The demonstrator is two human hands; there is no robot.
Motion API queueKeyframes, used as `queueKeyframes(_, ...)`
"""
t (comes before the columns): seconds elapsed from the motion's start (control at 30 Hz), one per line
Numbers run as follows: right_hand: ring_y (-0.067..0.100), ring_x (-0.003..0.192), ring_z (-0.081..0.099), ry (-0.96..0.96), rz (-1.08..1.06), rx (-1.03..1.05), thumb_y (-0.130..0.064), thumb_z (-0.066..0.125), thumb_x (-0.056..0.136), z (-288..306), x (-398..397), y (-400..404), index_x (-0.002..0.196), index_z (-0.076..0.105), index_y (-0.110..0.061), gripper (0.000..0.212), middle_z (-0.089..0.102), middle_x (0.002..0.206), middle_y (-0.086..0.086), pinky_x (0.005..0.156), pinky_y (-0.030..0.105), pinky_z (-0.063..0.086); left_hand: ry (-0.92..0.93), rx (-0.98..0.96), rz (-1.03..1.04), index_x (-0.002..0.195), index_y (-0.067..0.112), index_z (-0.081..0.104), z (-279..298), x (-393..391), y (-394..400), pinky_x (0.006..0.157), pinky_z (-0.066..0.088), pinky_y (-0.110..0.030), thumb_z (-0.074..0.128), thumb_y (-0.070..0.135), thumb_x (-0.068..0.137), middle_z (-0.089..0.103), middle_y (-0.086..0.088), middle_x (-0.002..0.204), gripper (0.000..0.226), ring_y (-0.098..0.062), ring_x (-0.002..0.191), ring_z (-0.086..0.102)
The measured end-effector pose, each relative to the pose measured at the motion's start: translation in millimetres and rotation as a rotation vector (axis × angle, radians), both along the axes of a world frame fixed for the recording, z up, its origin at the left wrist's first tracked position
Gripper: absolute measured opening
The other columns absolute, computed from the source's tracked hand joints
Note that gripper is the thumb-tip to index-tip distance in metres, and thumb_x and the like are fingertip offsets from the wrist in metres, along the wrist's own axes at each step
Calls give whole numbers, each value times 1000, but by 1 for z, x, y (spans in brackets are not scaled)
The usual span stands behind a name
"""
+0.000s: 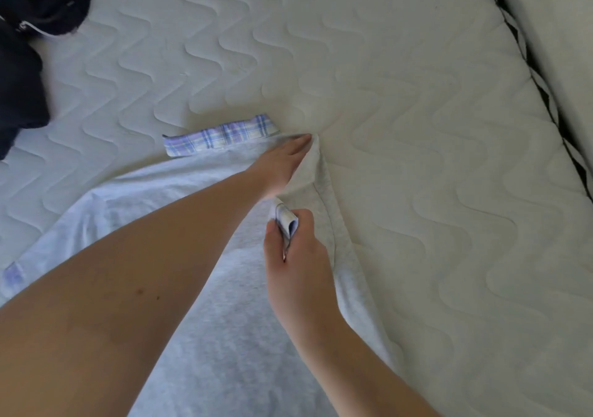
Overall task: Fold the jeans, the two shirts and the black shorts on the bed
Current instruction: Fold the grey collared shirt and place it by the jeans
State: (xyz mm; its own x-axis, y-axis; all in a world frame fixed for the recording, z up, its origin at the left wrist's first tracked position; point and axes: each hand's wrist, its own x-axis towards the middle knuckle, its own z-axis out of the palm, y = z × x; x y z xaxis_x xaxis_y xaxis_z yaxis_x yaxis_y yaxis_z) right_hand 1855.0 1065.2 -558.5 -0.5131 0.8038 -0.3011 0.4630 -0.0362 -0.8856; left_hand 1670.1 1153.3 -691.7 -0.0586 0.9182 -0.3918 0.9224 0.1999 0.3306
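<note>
I'm mid-fold on the grey shirt [224, 304], spread near-centre on the bed [417, 127]. My left hand [282, 163] presses it flat, fingers straight; my right hand [295, 256] pinches its plaid cuff [286, 221]. A dark garment [29, 47] waits unfolded, far left.

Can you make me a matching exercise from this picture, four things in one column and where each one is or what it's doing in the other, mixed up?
Things:
1. left hand
2. right hand
3. black clothes
4. plaid collar

Places or states:
A. heaped at the far left of the mattress
B. fingers straight, pressing flat on the grey shirt
C. lying flat at the shirt's far edge
D. pinching a plaid cuff

Pairs: 1-B, 2-D, 3-A, 4-C
</note>
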Motion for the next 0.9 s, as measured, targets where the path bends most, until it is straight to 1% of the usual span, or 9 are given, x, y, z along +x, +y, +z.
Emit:
queueKeyframes(0.13, 9, 52, 43, 21, -47, 4, -31, 41, 102, -2, -24, -4, 95, 39, -23, 11, 42, 61, -12, 49, 19, 27, -233, -50, 35, 152, 1, 19, 9, -5, 8, 120, 10, -26, 43, 9, 104, 13, -14, 163, 54, -26, 151, 13)
queueKeyframes(0.23, 13, 54, 45, 30, -70, -46, -32, 39, 102, -4, -41, -9, 96, 37, -22, 12, 44, 64, -10, 49, 21, 28, -342, -83, 176, 151, 13, 34, 34, -8, 9, 108, 11, -9, 38, 20, 107, 24, 0, 161, 45, -15, 148, 23)
queueKeyframes(0.33, 15, 58, 48, 16, -80, -53, -31, 39, 103, -9, -49, -12, 96, 36, -21, 13, 49, 69, -5, 48, 20, 27, -526, -221, 494, 142, 23, 51, 61, -8, 13, 113, 23, -25, 37, 47, 104, 42, 5, 152, 47, -17, 141, 37)
queueKeyframes(0.4, 20, 61, 51, 14, -90, -66, -31, 39, 103, -11, -53, -12, 99, 37, -20, 12, 51, 72, -2, 51, 24, 32, -653, -245, 645, 123, 22, 65, 73, -4, 17, 115, 32, -38, 35, 56, 101, 57, 2, 140, 51, -18, 129, 50)
queueKeyframes(0.53, 18, 64, 52, 10, -77, -73, -30, 39, 103, -15, -58, -16, 104, 41, -16, 14, 55, 77, 1, 53, 25, 32, -458, -406, 533, 121, 19, 58, 98, -1, 6, 97, 49, -40, 46, 67, 92, 66, 2, 111, 57, -17, 105, 63)
queueKeyframes(0.67, 16, 71, 56, 11, -121, -62, -28, 40, 103, -22, -67, -23, 109, 45, -16, 15, 63, 87, 5, 61, 24, 35, -97, -490, 287, 136, 23, 52, 98, -2, -11, 103, 43, -37, 66, 51, 88, 57, 3, 127, 58, -21, 121, 53)
queueKeyframes(0.73, 17, 81, 60, 14, -130, -72, -25, 40, 103, -28, -69, -28, 111, 47, -16, 14, 64, 95, 5, 66, 21, 37, 3, -455, 259, 135, 16, 55, 91, 0, -12, 95, 42, -32, 59, 31, 94, 58, -4, 133, 43, -25, 120, 54)
queueKeyframes(0.8, 18, 94, 61, 15, -100, -65, -22, 40, 103, -34, -70, -31, 118, 49, -13, 20, 63, 104, 4, 75, 24, 44, 2, -420, 288, 133, 13, 56, 89, 4, -14, 88, 38, -30, 48, 21, 99, 58, -7, 133, 37, -26, 120, 53)
queueKeyframes(0.9, 16, 118, 53, 68, 57, -51, -24, 46, 100, -40, -61, -35, 139, 42, -17, 39, 57, 125, 1, 96, 31, 47, -154, -357, 467, 135, 18, 54, 84, 1, -20, 91, 34, -31, 40, 26, 101, 55, -5, 135, 37, -25, 124, 50)
